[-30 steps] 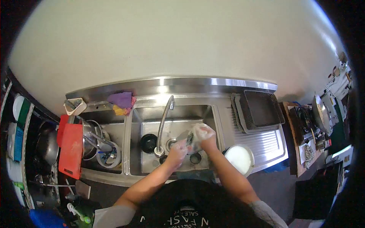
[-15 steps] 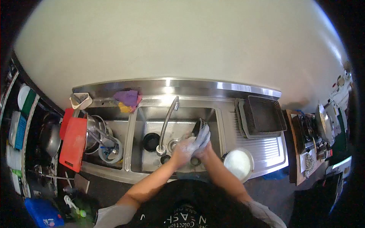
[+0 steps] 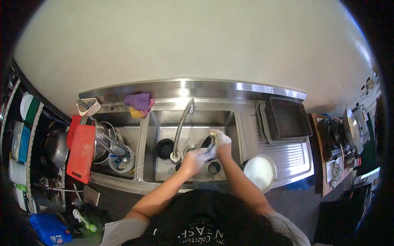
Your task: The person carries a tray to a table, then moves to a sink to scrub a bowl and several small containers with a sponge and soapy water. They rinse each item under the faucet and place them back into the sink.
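Note:
Both of my hands are covered in white suds and meet over the right half of the sink basin. My left hand is closed on a dark, smooth piece that looks like a small black container. Wrapped around its upper right side is my right hand, its fingers bent. Anything else between the palms is hidden. A black round bowl sits on the basin floor to the left. Close below my hands stands a small dark cup. The flexible metal faucet arches left of my hands.
A white tub of suds stands on the right drainboard, below a black mesh basket. Left are a red cutting board, a utensil container and a purple cloth. A stove is far right.
My right hand has turned from lying along the dark piece to curling over its upper end. My left hand has shifted slightly, and the small cup below shows more fully.

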Available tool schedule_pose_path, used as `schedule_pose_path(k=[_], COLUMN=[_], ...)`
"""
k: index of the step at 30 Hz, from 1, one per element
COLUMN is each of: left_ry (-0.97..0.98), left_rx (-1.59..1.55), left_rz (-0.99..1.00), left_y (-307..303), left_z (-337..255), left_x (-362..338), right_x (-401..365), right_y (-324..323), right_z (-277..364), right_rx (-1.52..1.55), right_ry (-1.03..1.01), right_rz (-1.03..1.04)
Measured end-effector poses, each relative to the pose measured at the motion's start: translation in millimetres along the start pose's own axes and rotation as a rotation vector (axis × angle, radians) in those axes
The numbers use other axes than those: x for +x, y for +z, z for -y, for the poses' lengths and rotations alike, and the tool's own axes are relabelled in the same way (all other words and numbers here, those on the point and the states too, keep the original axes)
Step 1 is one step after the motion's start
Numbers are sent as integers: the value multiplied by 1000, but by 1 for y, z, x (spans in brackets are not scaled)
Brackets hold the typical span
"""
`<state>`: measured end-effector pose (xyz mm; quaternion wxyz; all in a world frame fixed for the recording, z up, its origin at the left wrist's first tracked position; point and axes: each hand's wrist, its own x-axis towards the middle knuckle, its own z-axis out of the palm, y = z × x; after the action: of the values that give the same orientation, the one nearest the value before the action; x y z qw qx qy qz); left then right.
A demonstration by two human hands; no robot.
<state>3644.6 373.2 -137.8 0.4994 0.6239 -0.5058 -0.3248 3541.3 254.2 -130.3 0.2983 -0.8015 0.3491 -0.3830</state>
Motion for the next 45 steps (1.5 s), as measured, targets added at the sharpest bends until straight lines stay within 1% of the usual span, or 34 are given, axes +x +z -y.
schedule_pose_path(k=[1, 2, 3, 4, 6, 7, 8, 9, 10, 11, 12, 13, 14, 15, 17, 18, 19, 21, 23, 25, 27, 28, 30, 32, 33, 36, 37, 40, 41, 42, 43, 44, 45], left_ry=[-43, -85, -131, -152, -190, -201, -214, -228, -185, -139, -89, 71, 228, 380, 529, 600, 547, 452, 433, 392, 327, 376, 470, 31, -190, -350, -319, -794, -831, -868, -905, -897, -889], left_rx=[157, 314, 471, 327, 37, 76, 116, 158, 148, 137, 125, 249, 373, 496, 377, 318, 365, 457, 484, 524, 586, 507, 343, 57, -85, -1149, -1165, -1474, -1495, -1516, -1538, -1518, -1498], left_rz=[49, 94, 142, 95, 5, 52, 98, 145, 160, 173, 183, 179, 169, 153, -10, -89, -49, 40, 71, 130, 224, 180, 96, 207, 256, 90, 37, 163, 131, 101, 70, 38, 6], left_y=[-4, -14, -21, -23, -24, -23, -23, -24, -24, -23, -22, -19, -16, -12, 1, 6, 9, 4, 6, 8, 0, -3, -10, -17, -19, -14, -7, -10, -10, -11, -10, -10, -11], left_z=[6, -8, -17, -19, -20, -20, -20, -20, -23, -28, -32, -32, -31, -28, -10, -4, 2, -23, -13, -8, -25, -24, -21, -17, -15, 17, 23, 15, 10, 4, 1, 6, 16], left_x=[1, 6, 7, 3, -3, -2, -1, -2, -4, -7, -7, -4, -1, 2, 11, 12, 10, 11, 13, 10, 3, 1, -4, -8, -8, -15, -14, -18, -16, -11, -8, -8, -7], right_x=[-5, -14, -28, -36, -31, -26, -18, -6, 5, 14, 10, -3, -12, -23, -36, -38, -39, -40, -41, -42, -41, -43, -38, -33, -35, -32, -30, -18, -34, -41, -48, -49, -51], right_y=[2, 8, 9, 6, 5, 2, 3, 7, 7, -10, -13, -9, -2, 8, 23, 24, 23, 18, 15, 4, 8, 23, 20, 5, 5, 11, 9, -9, 3, 15, 15, 8, 5], right_z=[4, 5, 30, 52, 48, 45, 22, -16, -37, -18, -16, -14, -11, -2, 12, 16, 18, 18, 16, 21, 5, -24, -17, -4, -5, 0, 4, 34, 3, 5, 3, 14, 16], right_rx=[-173, -206, -134, -63, 34, 83, -36, -154, -273, 60, 435, 883, 1160, 1168, 919, 793, 744, 827, 1272, 1084, 949, 905, 1172, 1779, 1834, 1097, 845, 94, -622, 112, -85, -283, -237], right_ry=[-306, -353, -351, -347, -278, -242, -275, -307, -338, 214, 435, 578, 666, 624, 448, 378, 365, 447, 659, 547, 395, 306, 465, 975, 1019, 761, 646, 281, -400, 10, -156, -322, -297], right_rz=[-125, -98, -119, -138, -5, 63, 128, 193, 257, 434, 417, 328, 247, 158, 54, 63, 86, 94, -46, -106, -99, -68, -28, 0, -27, -234, -206, -120, -80, -30, 60, 151, 213])
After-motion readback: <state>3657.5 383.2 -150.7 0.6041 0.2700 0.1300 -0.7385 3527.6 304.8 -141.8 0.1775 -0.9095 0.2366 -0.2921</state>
